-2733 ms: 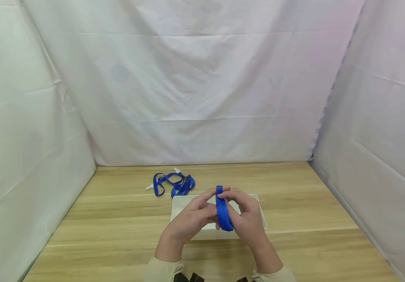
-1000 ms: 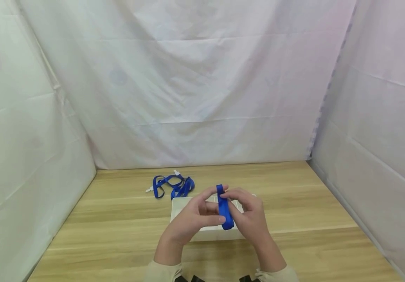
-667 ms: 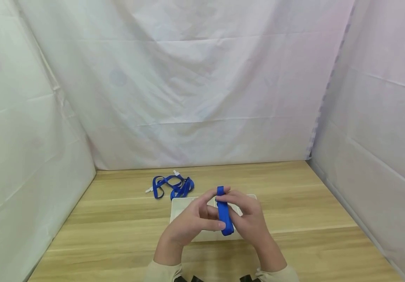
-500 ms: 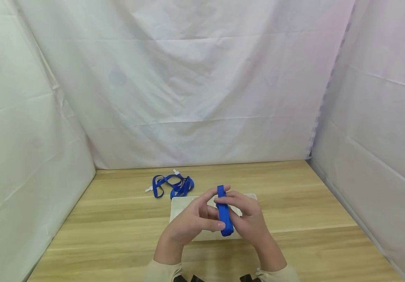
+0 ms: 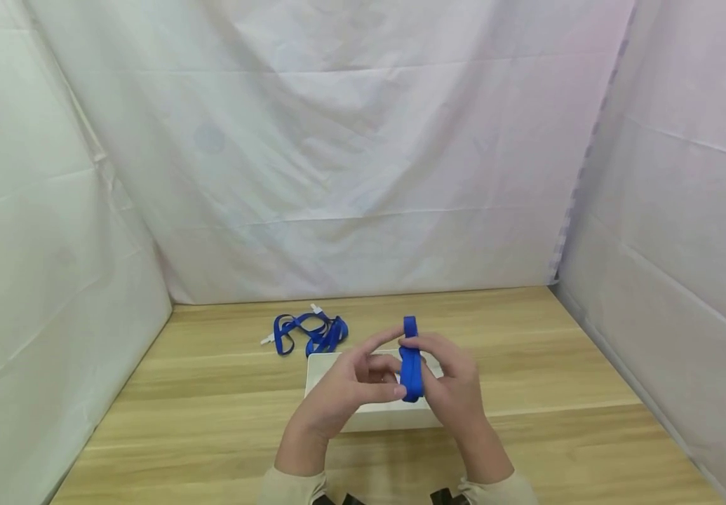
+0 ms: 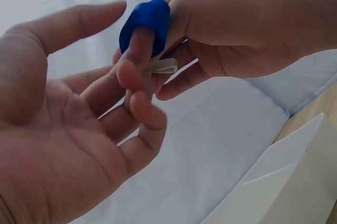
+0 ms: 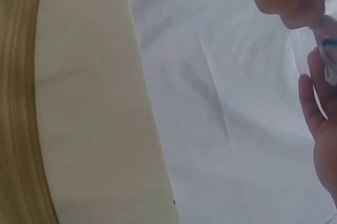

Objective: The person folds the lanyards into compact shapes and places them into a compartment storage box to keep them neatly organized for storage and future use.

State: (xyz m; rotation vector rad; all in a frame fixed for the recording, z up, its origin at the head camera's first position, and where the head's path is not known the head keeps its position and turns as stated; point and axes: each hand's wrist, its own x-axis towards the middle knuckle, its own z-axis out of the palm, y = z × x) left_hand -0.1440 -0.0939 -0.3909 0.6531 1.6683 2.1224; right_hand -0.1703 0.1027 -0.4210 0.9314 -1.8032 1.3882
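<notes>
A blue lanyard, wound into a narrow coil, is up in the air above the white box in the head view. My right hand pinches the coil from its right side. From the left, my left hand has a finger curled through the coil, as the left wrist view shows. Its thumb lies close to the coil's lower left edge. A pale plastic clip hangs below the band. In the right wrist view the coil is mostly cut off, with part of the clip visible.
More blue lanyards with white clips lie loose on the wooden table, behind and left of the box. White cloth encloses the back and both sides. My hands cover much of the box's interior.
Over the last half second the coiled lanyard rises and shifts slightly right, with my right hand moving along. Earlier, the coil tilted and turned between both hands. The loose lanyards stay put.
</notes>
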